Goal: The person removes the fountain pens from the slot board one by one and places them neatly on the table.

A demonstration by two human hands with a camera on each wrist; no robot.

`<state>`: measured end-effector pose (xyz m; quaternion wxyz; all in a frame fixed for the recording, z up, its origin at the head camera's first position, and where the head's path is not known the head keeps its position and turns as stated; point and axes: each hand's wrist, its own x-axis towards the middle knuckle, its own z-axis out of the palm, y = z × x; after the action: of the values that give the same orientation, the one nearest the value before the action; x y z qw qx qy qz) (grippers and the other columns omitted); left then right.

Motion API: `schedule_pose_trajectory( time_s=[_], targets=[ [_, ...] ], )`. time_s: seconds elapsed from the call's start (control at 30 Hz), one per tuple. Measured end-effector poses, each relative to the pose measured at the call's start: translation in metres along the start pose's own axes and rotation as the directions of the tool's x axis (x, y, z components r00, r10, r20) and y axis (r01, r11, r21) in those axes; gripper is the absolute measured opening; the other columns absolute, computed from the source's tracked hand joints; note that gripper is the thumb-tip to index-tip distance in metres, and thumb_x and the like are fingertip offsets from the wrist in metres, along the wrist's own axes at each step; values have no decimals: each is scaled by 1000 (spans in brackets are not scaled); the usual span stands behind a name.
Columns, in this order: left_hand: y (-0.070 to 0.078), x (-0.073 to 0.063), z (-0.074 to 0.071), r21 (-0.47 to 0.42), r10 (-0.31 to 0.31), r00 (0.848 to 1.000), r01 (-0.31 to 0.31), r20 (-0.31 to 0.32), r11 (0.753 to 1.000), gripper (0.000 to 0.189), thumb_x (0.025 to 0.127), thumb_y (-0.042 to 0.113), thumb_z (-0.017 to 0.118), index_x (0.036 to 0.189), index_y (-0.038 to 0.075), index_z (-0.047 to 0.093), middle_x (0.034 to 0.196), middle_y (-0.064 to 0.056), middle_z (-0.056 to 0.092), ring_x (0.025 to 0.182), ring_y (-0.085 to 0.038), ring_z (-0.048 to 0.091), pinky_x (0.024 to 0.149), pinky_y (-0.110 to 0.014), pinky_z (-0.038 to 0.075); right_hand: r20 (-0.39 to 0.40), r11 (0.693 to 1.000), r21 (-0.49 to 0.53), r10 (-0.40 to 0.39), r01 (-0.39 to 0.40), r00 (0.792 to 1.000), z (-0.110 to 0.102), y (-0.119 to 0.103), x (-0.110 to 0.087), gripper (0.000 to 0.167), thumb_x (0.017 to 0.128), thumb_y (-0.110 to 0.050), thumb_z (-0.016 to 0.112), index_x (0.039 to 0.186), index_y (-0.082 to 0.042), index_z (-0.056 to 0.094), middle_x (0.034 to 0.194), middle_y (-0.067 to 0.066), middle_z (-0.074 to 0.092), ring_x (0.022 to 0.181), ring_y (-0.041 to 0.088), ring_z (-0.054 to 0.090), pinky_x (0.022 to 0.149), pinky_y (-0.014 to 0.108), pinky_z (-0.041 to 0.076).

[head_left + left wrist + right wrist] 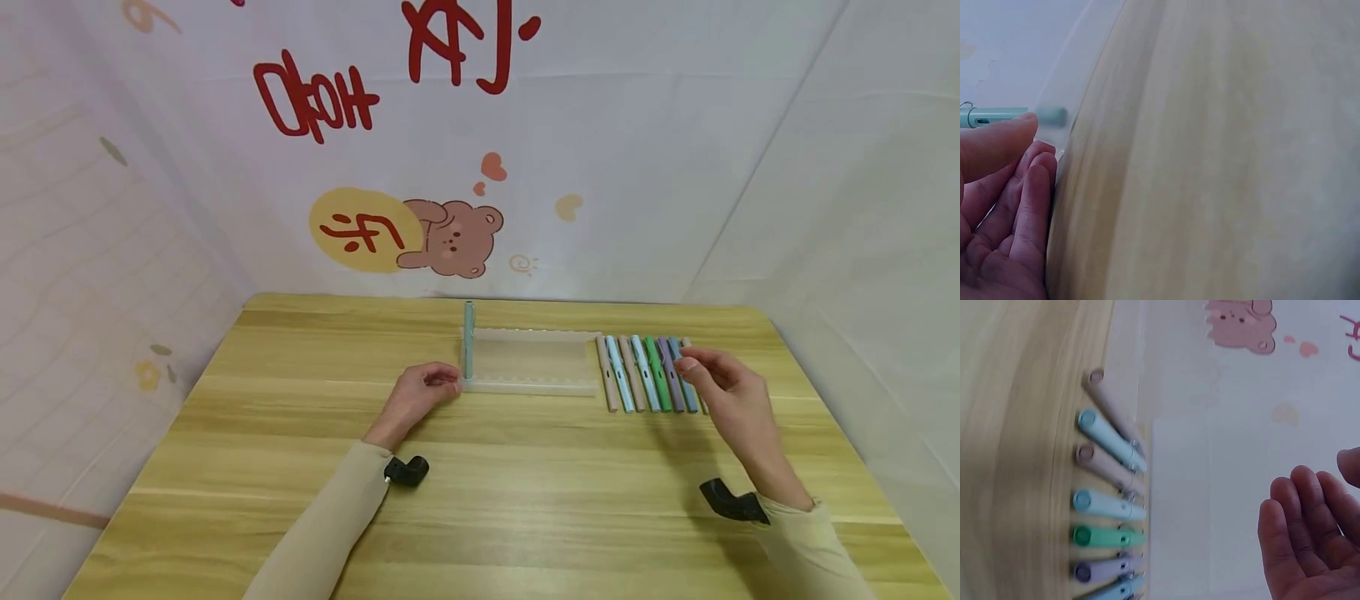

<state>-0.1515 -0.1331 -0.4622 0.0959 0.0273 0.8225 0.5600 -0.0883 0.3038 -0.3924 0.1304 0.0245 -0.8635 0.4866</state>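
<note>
A clear pen rack [528, 388] with notched edges lies near the back of the table. One teal pen [468, 342] lies across its left end, its cap pointing to the wall. My left hand [420, 396] is at the rack's front left corner, where thumb and fingertips pinch the edge; the left wrist view has the thumb [1004, 144] beside the teal pen's end. Over the right end of a row of pens [651, 375] hovers my right hand [738, 408], fingers loosely extended and holding nothing. In the right wrist view it is apart from the pens.
The row, just right of the rack, has tan, light blue, green [1107, 536], purple and blue pens side by side. A white printed cloth [630, 167] hangs behind the wooden table [525, 500]. Each sleeve carries a black wrist camera mount [731, 502].
</note>
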Motion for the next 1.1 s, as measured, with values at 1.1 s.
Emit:
schedule_pose_trajectory(
  time_s=[1.1],
  targets=[
    [0, 1, -2, -20, 25, 999, -25, 25, 999, 20, 95, 16, 76, 113, 8, 76, 104, -3, 74, 95, -15, 66, 88, -33, 50, 236, 979, 150, -171, 138, 957, 111, -55, 14, 21, 105, -18, 64, 122, -8, 71, 117, 6, 74, 104, 9, 69, 86, 18, 53]
  ],
)
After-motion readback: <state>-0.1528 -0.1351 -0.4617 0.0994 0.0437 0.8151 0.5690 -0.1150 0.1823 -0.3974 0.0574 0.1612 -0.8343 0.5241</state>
